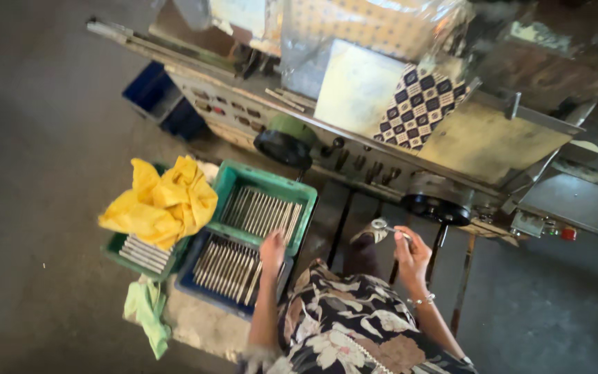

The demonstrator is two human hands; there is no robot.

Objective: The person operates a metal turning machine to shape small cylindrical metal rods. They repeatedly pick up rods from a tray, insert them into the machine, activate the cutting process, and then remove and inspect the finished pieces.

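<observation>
My left hand (272, 251) reaches down over the blue crate (195, 275), its fingers touching the rows of thin metal rods (226, 269) lying in it. A green crate (234, 179) stacked just behind holds more of the same rods. My right hand (412, 251) is raised in front of the machine, fingers closed on a small metal piece with a round end (384, 226). A bracelet sits on that wrist. My flowered clothing fills the bottom of the view.
A long worn metal machine (396, 156) with two black round handwheels (286, 145) runs across the back. A yellow cloth (162, 202) covers a third green crate (115, 246) of rods. A pale green rag (147, 312) lies on the floor. Blue bins (155, 97) stand behind.
</observation>
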